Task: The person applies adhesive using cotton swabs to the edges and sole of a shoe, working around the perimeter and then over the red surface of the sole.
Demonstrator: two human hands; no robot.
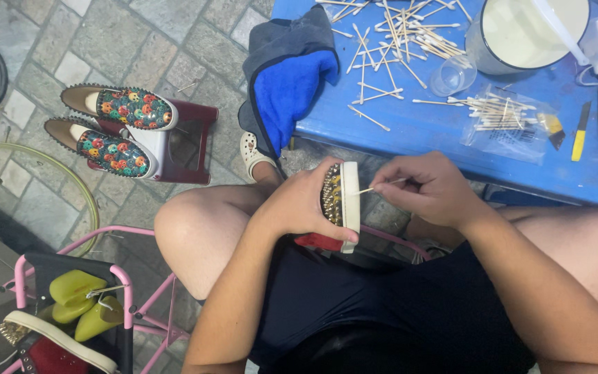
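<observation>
A seated person, seen from above, works over their lap. The left hand (299,204) has its grip wrapped around a studded shoe (340,204) with a white sole edge, held on its side at centre. At 3 o'clock from it, the right hand (427,188) pinches a cotton swab (381,185) whose tip touches the sole. At 1 o'clock, a blue surface (410,125) carries scattered swabs (399,34). At 9 o'clock, a pair of patterned shoes (119,128) rests on a small stool (192,142).
</observation>
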